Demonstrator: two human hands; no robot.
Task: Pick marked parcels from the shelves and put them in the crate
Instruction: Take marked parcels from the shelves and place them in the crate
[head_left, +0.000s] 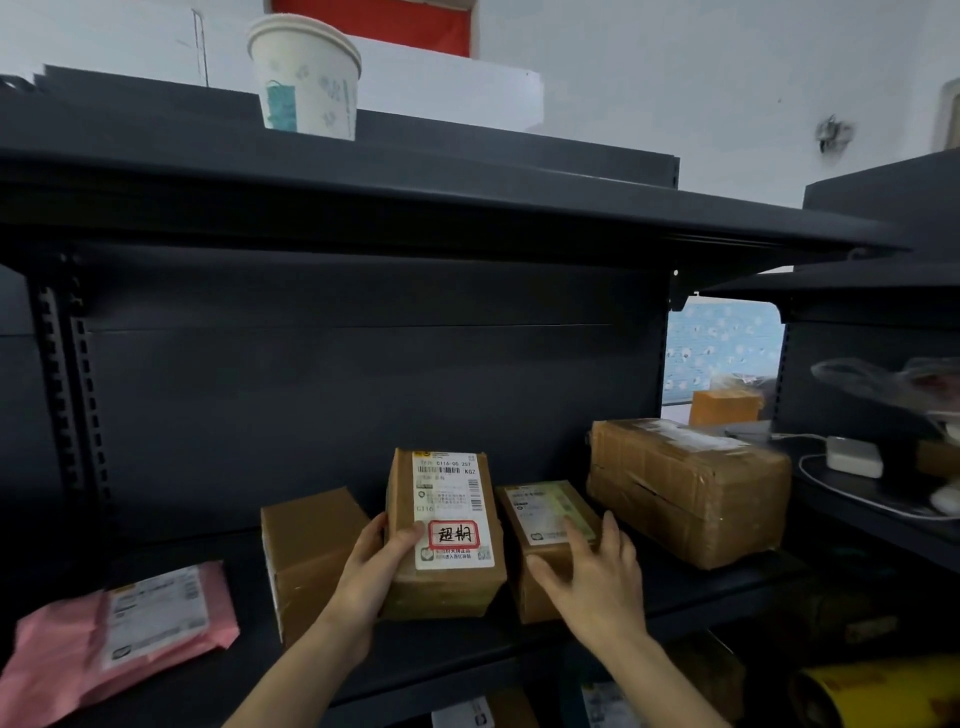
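A white paper cup stands on the top shelf, a white adapter with its cable on the neighbouring rack.

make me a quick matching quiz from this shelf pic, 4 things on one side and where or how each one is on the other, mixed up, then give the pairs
Things
1. box with the red-framed sticker
2. pink mailer bag
3. paper cup
4. large taped carton

Places or states
A. on top of the shelving unit
B. lying flat at the left end of the shelf
C. gripped by the left hand
D. at the right end of the shelf, untouched

Pairs: 1-C, 2-B, 3-A, 4-D

The right hand rests open on a smaller box beside the held one.
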